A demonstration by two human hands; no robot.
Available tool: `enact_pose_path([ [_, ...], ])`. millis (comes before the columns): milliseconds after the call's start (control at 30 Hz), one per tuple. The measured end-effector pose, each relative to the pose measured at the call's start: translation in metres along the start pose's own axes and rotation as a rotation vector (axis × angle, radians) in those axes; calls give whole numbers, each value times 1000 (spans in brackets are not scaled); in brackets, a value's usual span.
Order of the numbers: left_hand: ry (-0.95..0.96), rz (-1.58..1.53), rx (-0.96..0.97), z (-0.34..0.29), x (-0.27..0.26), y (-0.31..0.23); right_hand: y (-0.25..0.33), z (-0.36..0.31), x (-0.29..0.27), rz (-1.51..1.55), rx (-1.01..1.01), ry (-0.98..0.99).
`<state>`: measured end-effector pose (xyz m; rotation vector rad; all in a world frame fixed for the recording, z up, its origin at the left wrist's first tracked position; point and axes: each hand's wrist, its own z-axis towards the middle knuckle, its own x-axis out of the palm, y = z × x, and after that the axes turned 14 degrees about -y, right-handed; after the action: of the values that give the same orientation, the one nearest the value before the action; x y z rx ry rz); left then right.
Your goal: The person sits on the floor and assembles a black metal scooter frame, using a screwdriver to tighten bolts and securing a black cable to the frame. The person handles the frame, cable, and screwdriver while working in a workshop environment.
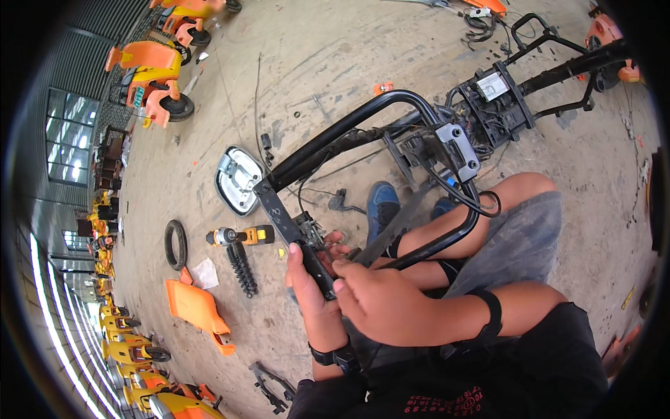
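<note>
A black tubular scooter frame (pixel 349 115) lies across my lap and the floor in front of me. My left hand (pixel 313 283) is wrapped round the flat black crossbar (pixel 279 216) at its near end, thumb on the outer side and fingertips showing beyond it. Against the same end, my right hand (pixel 377 300) is closed with bent fingers; whatever is between them is hidden. Just past the fingers sits a small metal latch-like mechanism (pixel 307 227) with a thin black cable. A dark flat strip (pixel 394 227) runs away from my right fingertips.
On the floor at left lie a yellow-black power tool (pixel 241 236), a black coil-spring shock absorber (pixel 243 269), a small tyre (pixel 176 244), an orange panel (pixel 195 307) and a white-lined shell (pixel 239 180). Yellow-orange scooters (pixel 150 77) stand farther off. An electrical unit (pixel 494 98) is mounted on the frame.
</note>
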<state>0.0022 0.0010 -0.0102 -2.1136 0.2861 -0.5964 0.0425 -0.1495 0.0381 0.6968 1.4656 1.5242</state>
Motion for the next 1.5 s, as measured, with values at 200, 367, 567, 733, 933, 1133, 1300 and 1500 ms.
enact_pose_path([
  [200, -77, 39, -56, 0, -2, -4, 7, -8, 18, -150, -174, 23],
  [367, -87, 51, -7, -11, 9, -2, 6, 13, 23, -245, -222, -35],
  [567, -109, 2, -27, -25, 19, -10, 6, 32, 17, -447, -631, -26],
  [733, -78, 35, -72, 1, -4, -1, -6, -12, 15, -383, -579, -37],
  [933, -46, 57, -77, 6, -13, -1, -23, -18, 20, -256, -481, -44],
  [1133, -58, 103, -6, 1, -15, 0, -26, -25, 16, -351, -606, -75],
  [1300, -241, 252, 109, -15, 14, -5, -27, -23, 11, -415, -694, -123],
  [1500, -266, 268, 168, -12, 21, -16, -29, -15, 15, -429, -761, -111],
])
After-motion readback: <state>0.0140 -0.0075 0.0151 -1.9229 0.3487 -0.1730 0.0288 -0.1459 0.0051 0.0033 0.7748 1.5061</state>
